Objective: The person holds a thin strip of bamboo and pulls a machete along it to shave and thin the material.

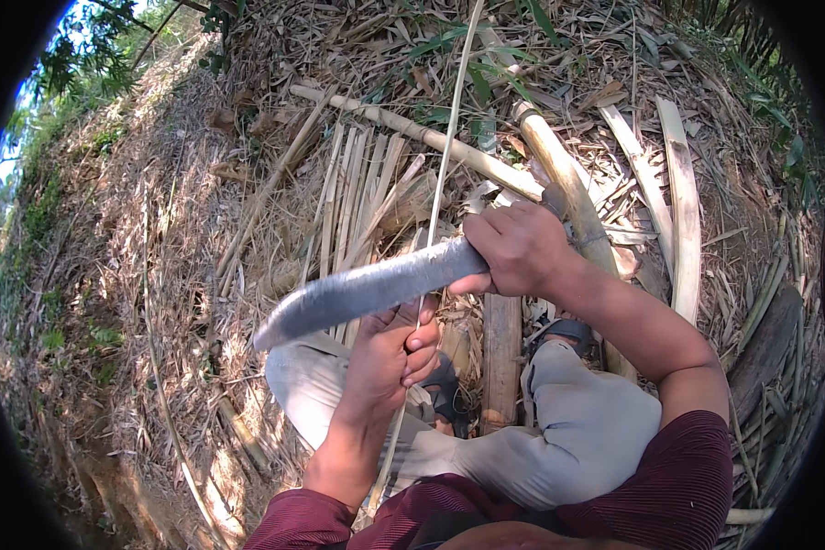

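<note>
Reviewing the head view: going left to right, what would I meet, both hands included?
Small green leafy plant → bare left hand, holding a thin pale strip → bare right hand, gripping a grey metal machete → pair of long pale split-bamboo pieces → dark weathered log.

Green foliage (90, 57) (upper left) edges the dry leaf litter (188, 170).

PLACE: outdoor wooded work spot | dry leaf litter (188, 174) | green foliage (92, 60) | cut bamboo pole (417, 137)
</note>
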